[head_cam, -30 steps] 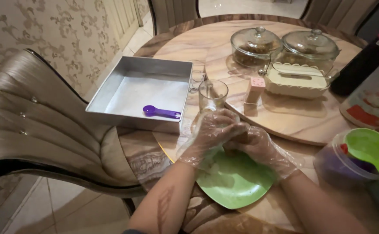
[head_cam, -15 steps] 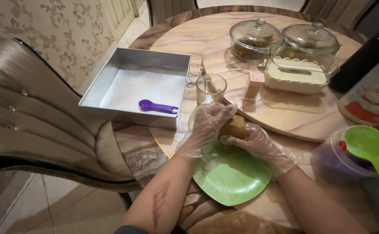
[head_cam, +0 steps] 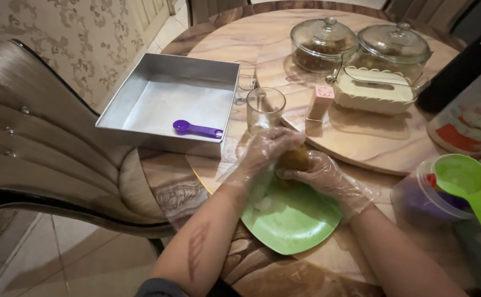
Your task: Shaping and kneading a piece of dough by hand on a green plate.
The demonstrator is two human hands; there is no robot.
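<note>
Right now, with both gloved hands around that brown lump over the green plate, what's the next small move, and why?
Probably keep pressing and turning the brown lump between the left hand and right hand above the green plate. Both gloved hands cup it, and it looks uneven, not yet rounded.

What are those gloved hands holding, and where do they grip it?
A brown doughy lump, cupped by the left hand and right hand on opposite sides, above the green plate.
</note>
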